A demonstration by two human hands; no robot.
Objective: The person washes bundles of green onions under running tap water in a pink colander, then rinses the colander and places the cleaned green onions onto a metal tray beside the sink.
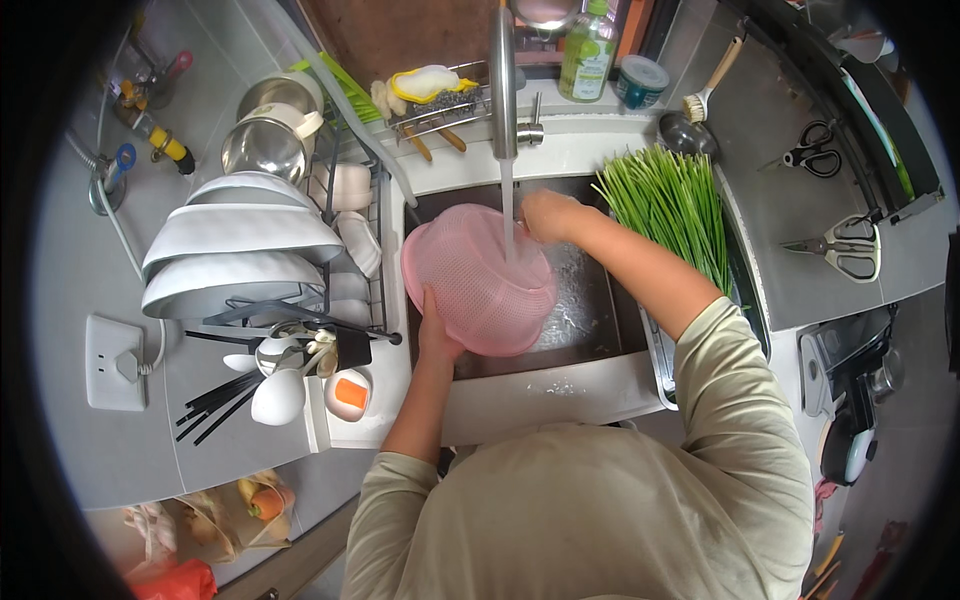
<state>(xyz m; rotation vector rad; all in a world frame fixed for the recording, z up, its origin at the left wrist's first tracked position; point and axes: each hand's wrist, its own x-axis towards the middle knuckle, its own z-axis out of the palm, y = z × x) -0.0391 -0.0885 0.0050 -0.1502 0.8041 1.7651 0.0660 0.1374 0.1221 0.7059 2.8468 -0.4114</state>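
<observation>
A pink plastic colander (480,285) is tilted over the dark sink basin (622,300), its perforated outer side and base facing up. My left hand (439,330) grips its rim at the lower left. Water (508,202) runs from the metal faucet (504,90) onto the colander's base. My right hand (553,215) is curled at the colander's upper right edge, just beside the stream. Its fingertips are hidden, so I cannot tell whether they hold anything. A bunch of long green chives or similar leaves (667,210) lies right of my right forearm, on a metal tray (664,367).
At left, a dish rack (386,300) holds white bowls (247,232) and metal pots (264,150). Chopsticks (217,405) and ladles (277,397) jut out in front. A soap bottle (589,60) stands behind the sink. Scissors (844,247) and a brush (712,82) hang at right.
</observation>
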